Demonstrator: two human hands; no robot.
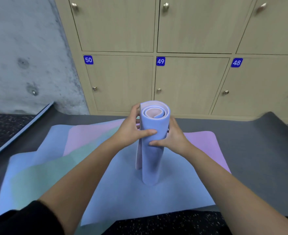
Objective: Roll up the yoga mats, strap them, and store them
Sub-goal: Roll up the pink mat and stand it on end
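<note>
While our thumbs press across the front of the rolled yoga mat, the rest of our fingers curl round its sides, so both hands grip it. The left hand sits higher on its left flank and the right hand just below on its right, with most of that hand's fingers hidden behind the roll. The roll is blue outside and pale pink inside. It stands upright on end, and its loose outer edge hangs free down the left side. Its foot rests on a flat blue mat, which overlaps a teal mat and a lilac mat, all fanned out on a dark grey mat over the speckled black floor. A black sleeve covers our left upper arm. Beyond the mats stand pale wooden lockers with round metal knobs and blue plates numbered 50, 49 and 48, and a rough concrete wall rises to their left
</note>
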